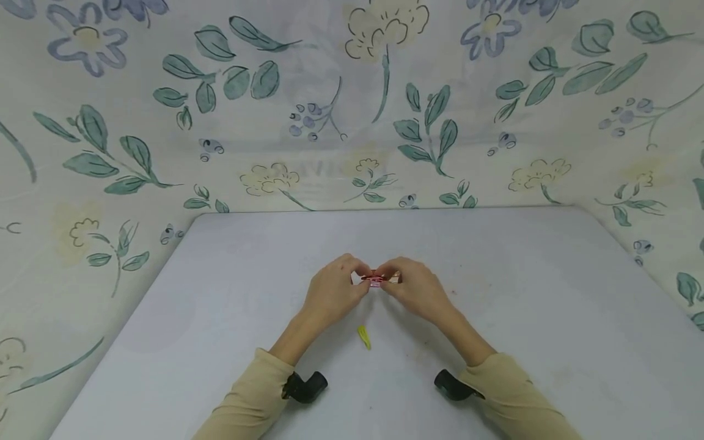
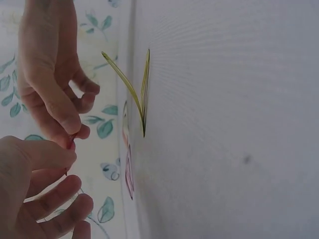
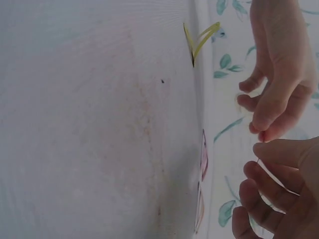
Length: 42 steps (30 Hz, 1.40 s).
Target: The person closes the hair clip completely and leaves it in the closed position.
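A small red snap hair clip [image 1: 373, 278] is held between both hands, mostly hidden by the fingertips. My left hand [image 1: 337, 287] pinches one end between thumb and forefinger, the other fingers loosely bent. From the opposite side my right hand [image 1: 419, 289] pinches the other end with thumb and forefinger. A yellow snap hair clip [image 1: 363, 337] lies on the table nearer the body, its two arms spread in a V in the left wrist view. Beyond it, a pink clip [image 2: 129, 174] and a pale orange clip [image 3: 200, 209] lie on the table near the hands.
The white table [image 1: 231, 269] has a back edge along a floral cloth [image 1: 330, 146] that also surrounds its sides. Black wrist cameras [image 1: 309, 387] stick out from both beige sleeves [image 1: 247, 391]. Small specks and faint stains [image 3: 149, 129] mark the tabletop.
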### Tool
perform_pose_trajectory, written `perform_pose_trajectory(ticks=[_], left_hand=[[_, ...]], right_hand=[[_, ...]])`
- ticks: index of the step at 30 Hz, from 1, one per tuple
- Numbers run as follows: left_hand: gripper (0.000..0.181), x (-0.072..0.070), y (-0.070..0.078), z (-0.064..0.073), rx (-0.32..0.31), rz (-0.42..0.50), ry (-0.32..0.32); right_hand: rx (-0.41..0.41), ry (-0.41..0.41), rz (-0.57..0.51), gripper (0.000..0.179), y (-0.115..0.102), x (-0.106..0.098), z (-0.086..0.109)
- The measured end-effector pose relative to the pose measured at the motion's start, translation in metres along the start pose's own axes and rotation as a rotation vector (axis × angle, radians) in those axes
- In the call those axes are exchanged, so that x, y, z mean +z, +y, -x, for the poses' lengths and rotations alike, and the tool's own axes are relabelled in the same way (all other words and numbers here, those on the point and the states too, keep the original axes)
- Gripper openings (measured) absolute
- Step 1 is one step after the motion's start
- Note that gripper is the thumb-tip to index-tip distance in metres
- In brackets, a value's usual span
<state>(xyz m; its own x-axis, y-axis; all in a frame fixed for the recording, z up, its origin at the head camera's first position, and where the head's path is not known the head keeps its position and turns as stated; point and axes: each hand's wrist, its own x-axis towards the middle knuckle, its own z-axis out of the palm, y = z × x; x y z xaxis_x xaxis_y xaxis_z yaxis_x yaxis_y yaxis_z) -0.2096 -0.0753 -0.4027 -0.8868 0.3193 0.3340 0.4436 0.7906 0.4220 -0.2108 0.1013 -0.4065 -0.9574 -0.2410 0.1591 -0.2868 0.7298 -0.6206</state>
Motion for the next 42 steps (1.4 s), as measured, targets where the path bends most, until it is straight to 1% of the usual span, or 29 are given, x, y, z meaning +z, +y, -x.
perform_pose_trajectory(ticks=[6, 13, 21, 24, 30, 37, 42], left_hand=[[0.008, 0.003, -0.007, 0.001, -0.022, 0.0, -0.052], [0.007, 0.006, -0.014, -0.001, -0.067, 0.03, -0.142], [0.007, 0.011, -0.019, -0.005, -0.079, 0.071, -0.2], [0.008, 0.011, -0.022, -0.005, -0.092, 0.082, -0.222], [0.008, 0.012, -0.024, -0.006, -0.107, 0.095, -0.245], [0.009, 0.014, -0.025, -0.008, -0.103, 0.086, -0.251], [0.011, 0.015, -0.027, -0.008, -0.101, 0.078, -0.263]], right_hand=[[0.03, -0.054, 0.013, 0.014, 0.003, 0.008, -0.004], [0.037, -0.121, 0.034, 0.012, 0.004, 0.01, -0.008], [0.062, -0.185, 0.057, 0.013, 0.008, 0.012, -0.014], [0.067, -0.194, 0.058, 0.013, 0.01, 0.013, -0.016], [0.061, -0.189, 0.073, 0.012, 0.009, 0.016, -0.017], [0.074, -0.202, 0.079, 0.014, 0.007, 0.016, -0.016], [0.07, -0.207, 0.078, 0.014, 0.009, 0.018, -0.016]])
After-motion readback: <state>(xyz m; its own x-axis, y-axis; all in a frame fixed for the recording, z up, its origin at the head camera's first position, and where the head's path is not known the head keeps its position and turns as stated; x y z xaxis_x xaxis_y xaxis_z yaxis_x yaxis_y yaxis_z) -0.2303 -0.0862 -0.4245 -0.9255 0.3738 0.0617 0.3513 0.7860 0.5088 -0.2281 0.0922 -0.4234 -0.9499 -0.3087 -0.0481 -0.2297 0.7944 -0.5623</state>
